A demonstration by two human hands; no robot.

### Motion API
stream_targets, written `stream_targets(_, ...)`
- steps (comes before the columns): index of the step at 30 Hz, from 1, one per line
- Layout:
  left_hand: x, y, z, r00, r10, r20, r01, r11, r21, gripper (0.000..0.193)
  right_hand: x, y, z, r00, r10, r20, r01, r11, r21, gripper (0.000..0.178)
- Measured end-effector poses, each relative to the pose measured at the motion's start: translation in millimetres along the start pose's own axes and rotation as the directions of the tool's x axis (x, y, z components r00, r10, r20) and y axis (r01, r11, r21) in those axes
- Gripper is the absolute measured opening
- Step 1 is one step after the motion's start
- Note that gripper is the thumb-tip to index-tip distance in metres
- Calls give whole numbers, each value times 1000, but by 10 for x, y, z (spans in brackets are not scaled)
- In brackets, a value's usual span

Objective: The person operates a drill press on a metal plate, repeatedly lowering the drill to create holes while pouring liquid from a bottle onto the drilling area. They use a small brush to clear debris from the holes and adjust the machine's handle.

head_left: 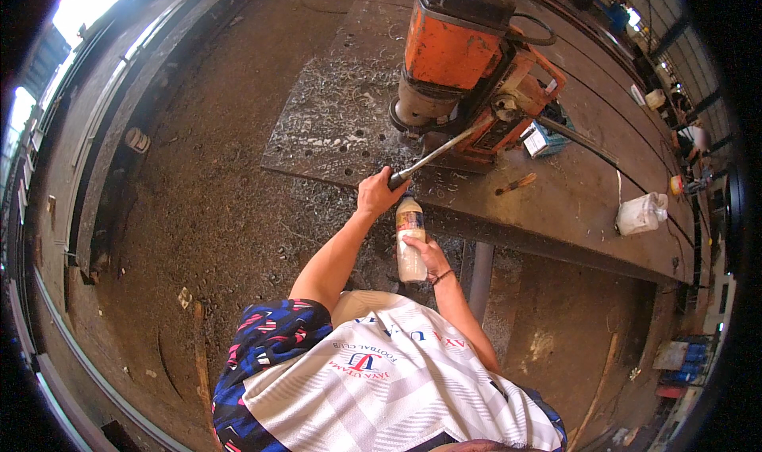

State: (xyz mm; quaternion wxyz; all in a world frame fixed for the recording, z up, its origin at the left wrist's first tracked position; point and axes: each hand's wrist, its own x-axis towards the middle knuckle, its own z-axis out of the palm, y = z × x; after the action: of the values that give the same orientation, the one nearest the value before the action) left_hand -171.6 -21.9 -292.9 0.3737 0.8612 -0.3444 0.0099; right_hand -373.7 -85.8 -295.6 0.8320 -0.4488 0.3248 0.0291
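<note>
An orange magnetic drill press (452, 51) stands on a dark steel plate (298, 150) strewn with metal shavings and pierced by several round holes. My left hand (378, 192) is closed round the black grip of the drill's feed lever (444, 148), which slants down toward me from the hub. In my right hand (429, 256) is a clear plastic bottle (410, 268) of milky liquid, held roughly upright by its lower half just in front of the plate's edge. Its dark cap end reaches close under my left hand. The drill's tip is hidden behind the machine's body.
A brush (516, 184), a blue box (545, 140) and a white plastic container (641, 214) rest on the steel surface right of the drill. Another long bar (583, 144) slants right from the hub. Shavings cover the ground; a white bucket (137, 140) lies by the left beams.
</note>
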Motion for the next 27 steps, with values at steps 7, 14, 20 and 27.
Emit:
stream_targets(7, 2, -20, 32, 1000, -1, 11, 1, 1000, 0, 48, 2, 11, 3, 998, -56, -3, 56, 998, 5, 33)
stream_targets(14, -7, -6, 41, 1000, 7, -8, -7, 1000, 6, 47, 13, 18, -16, 999, -35, 21, 34, 999, 29, 32)
stream_targets(20, -5, -14, 59, 1000, -14, 11, 14, 1000, -3, 48, -20, -16, 16, 1000, 4, 6, -5, 1000, 25, 33)
stream_targets(27, -9, -8, 62, 1000, -14, 15, 14, 1000, -6, 49, 1, -4, -29, 1000, -1, 10, 1, 1000, 17, 34)
